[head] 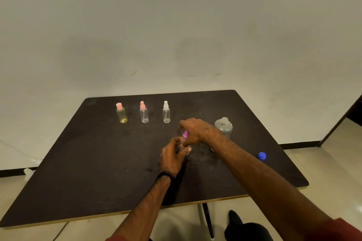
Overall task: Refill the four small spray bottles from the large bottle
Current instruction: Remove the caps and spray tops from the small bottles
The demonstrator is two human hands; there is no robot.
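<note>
Fourth small spray bottle (186, 149) is at mid-desk, held between both hands just near-left of the large bottle (223, 126); most of its clear body is hidden by the hands and the image is blurred there. Left hand (172, 155) has its fingers curled round the body. Right hand (195, 131) comes over from above with fingers closed about the magenta spray top (185, 134); whether the top is being turned on or off cannot be told. Handling, judged: thin clear plastic, light, probably near empty, so it would tip easily if left unsupported and could dent under a hard squeeze. Smooth wall, likely slippery if wet. Best hold is round the body low down with one hand, the other on the collar of the top rather than the nozzle; the dip tube on the top is slender and should be lifted straight out. Large bottle stands upright and uncapped, clear, level not readable; likely heavier than the small ones, so take it round the wide body for pouring into so narrow a neck. Count: small spray bottles, four. Three stand upright in a row at the far left of the desk (78, 172): yellowish bottle with pink cap (121, 113), clear bottle with pink sprayer (144, 112), clear bottle with white sprayer (166, 112); the fourth is in hand. Large bottle, one. Blue cap (262, 156), one, lying near the right edge of the desk, well apart from the large bottle.
</note>
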